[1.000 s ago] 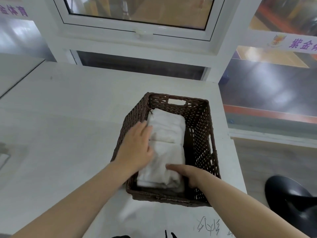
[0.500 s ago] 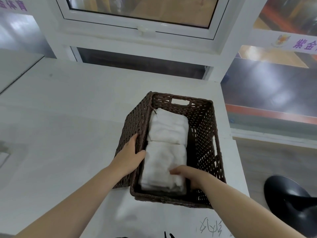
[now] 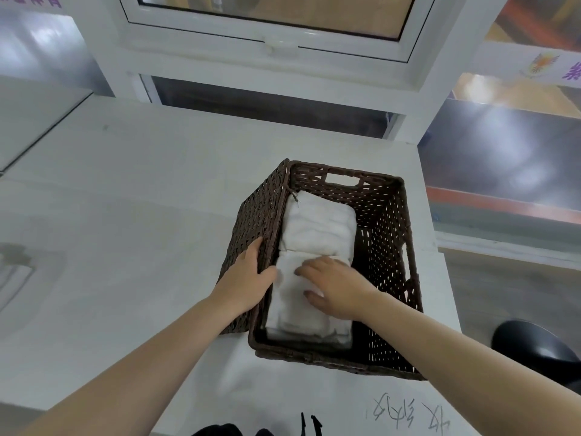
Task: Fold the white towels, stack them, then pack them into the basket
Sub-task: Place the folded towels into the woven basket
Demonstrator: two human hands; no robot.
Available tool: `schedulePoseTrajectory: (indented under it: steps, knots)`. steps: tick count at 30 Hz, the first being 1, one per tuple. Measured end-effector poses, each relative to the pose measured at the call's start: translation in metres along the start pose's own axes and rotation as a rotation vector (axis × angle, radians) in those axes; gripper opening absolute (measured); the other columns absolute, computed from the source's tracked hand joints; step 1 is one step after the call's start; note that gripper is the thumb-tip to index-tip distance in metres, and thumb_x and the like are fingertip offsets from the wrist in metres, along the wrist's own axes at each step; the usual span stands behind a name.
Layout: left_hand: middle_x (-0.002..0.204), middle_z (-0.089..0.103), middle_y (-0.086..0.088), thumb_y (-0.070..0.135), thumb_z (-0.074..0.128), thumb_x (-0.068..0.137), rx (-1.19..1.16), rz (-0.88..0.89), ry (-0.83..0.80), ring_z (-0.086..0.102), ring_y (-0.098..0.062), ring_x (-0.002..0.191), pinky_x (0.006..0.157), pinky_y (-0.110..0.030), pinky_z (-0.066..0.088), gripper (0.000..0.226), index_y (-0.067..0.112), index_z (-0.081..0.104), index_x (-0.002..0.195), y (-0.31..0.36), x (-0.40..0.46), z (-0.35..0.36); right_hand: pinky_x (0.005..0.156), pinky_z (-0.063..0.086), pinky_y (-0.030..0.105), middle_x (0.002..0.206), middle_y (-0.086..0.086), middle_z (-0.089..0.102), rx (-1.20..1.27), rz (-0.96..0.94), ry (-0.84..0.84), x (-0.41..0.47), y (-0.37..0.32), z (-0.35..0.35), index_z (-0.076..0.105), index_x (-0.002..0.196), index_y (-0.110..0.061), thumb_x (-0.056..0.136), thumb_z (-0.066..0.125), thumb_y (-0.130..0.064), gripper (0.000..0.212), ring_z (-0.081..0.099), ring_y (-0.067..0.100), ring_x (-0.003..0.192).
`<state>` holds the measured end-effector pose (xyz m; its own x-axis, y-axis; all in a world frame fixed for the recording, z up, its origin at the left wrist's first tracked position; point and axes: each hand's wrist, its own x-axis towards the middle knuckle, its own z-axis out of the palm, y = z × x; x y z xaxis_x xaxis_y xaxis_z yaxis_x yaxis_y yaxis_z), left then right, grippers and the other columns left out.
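A dark brown wicker basket [image 3: 383, 221] stands on the white table [image 3: 125, 215]. Inside, along its left side, lie two stacks of folded white towels: a far stack [image 3: 319, 226] and a near stack [image 3: 298, 313]. My left hand [image 3: 248, 280] grips the basket's left wall, fingers outside and thumb over the rim. My right hand [image 3: 334, 286] lies flat, palm down with fingers spread, on top of the near stack. The right half of the basket's floor holds nothing.
A white window frame [image 3: 270, 45] rises behind the table. The table's right edge runs just past the basket, with floor and a black round seat [image 3: 540, 350] beyond. Handwritten marks [image 3: 408, 413] are on the table's near edge.
My left hand left the towels and took hold of the basket's left wall. My right hand rose from the near stack's right side onto its top.
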<state>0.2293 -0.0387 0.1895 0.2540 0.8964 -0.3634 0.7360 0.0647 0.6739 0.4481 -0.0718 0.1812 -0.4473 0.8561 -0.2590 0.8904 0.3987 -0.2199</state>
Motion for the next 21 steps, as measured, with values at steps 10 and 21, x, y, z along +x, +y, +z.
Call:
schedulePoseTrajectory:
  steps: [10,21]
  knots:
    - [0.158,0.029,-0.002,0.047,0.047,0.095,-0.016,0.006,0.037,0.037,-0.022,0.140,0.112,-0.041,0.035,0.070,0.032,0.013,0.155,-0.002,-0.003,0.004,0.119,-0.012,0.049,0.164,0.017,-0.002,-0.100,-0.138,-0.221,0.006,-0.017,0.074,0.012,0.158,-0.023,0.092,0.008,-0.064,0.077,-0.001,0.037,0.151]
    - [0.155,0.033,0.001,0.051,0.046,0.090,-0.071,-0.017,0.031,0.044,-0.021,0.132,0.107,-0.042,0.039,0.073,0.035,0.015,0.154,0.000,-0.004,0.003,0.088,0.051,0.035,0.120,0.005,0.058,0.947,0.881,0.523,-0.005,0.019,0.035,0.046,0.132,-0.019,0.085,0.072,-0.037,0.057,0.059,0.020,0.102]
